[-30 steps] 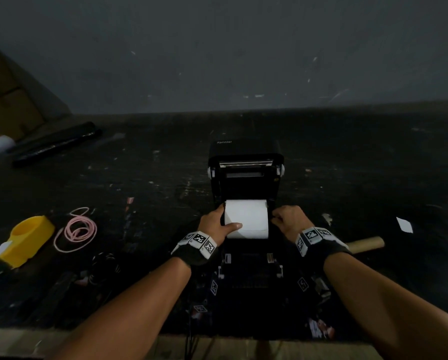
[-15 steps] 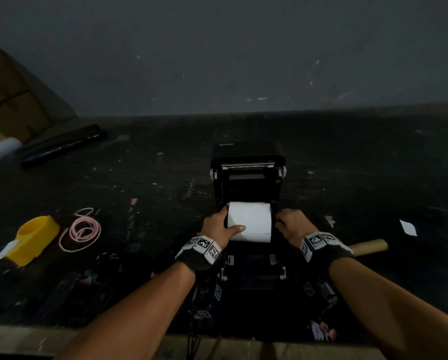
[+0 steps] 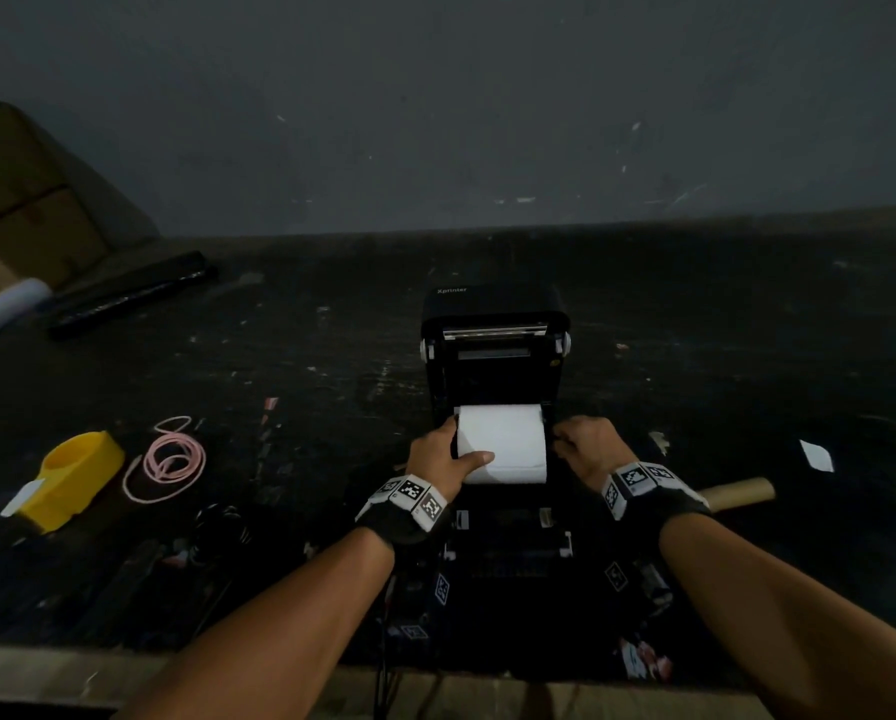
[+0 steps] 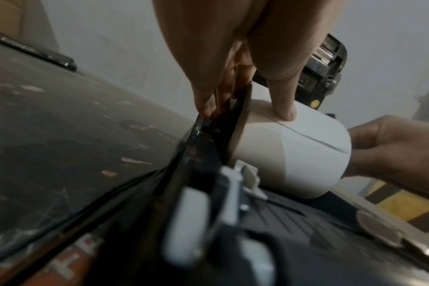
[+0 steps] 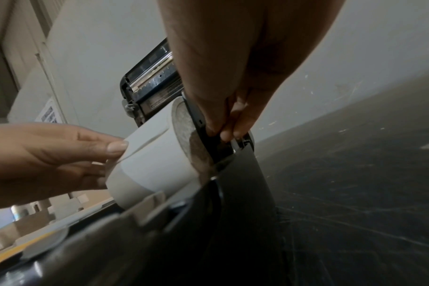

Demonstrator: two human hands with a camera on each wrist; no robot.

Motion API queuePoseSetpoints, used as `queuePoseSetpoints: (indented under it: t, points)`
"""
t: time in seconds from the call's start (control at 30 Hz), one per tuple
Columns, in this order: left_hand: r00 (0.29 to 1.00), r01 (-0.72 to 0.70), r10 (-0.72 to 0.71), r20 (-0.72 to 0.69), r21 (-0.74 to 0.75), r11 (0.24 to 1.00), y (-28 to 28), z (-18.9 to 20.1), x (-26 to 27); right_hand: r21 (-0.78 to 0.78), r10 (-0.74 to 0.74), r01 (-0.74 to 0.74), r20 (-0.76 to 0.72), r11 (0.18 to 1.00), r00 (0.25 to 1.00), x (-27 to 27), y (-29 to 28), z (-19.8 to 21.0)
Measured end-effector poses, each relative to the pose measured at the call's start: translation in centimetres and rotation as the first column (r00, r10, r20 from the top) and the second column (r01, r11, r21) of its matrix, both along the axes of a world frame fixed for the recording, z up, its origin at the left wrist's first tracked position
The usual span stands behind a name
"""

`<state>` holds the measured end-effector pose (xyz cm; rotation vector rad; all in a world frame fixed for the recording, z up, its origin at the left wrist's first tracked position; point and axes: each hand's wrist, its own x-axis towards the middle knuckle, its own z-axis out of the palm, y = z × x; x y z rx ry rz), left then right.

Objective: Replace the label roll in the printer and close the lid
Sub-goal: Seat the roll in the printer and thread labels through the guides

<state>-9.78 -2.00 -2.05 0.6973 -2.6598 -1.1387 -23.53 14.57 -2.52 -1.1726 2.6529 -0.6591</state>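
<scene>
The black printer [image 3: 492,374] stands mid-table with its lid [image 3: 493,317] raised upright. A white label roll [image 3: 503,441] lies across the open bay. My left hand [image 3: 443,459] is at the roll's left end. Its thumb [image 4: 283,104] lies on top of the roll [image 4: 292,152], and its fingers reach down outside the black guide plate there. My right hand [image 3: 586,444] is at the right end. Its fingertips [image 5: 224,125] pinch the black roll guide [image 5: 196,116] against the roll [image 5: 154,160].
An empty cardboard core [image 3: 737,493] and a white label scrap [image 3: 816,455] lie right of the printer. To the left are a yellow dispenser [image 3: 79,478] and a pink cord loop [image 3: 168,459]. A black bar [image 3: 129,296] and cardboard box [image 3: 25,210] sit at the back left.
Hardly anything has moved. Both hands stay at the ends of the roll in the bay, and the view has shifted slightly.
</scene>
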Motion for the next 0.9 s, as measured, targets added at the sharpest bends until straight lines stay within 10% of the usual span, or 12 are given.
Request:
queuePoseSetpoints:
  t: [0.9]
  points:
    - [0.997,-0.054,0.055,-0.061,0.016,0.998,0.91,-0.56,0.01,-0.065,-0.030,0.030,-0.004,0.997,1.000,0.17,0.27,-0.70]
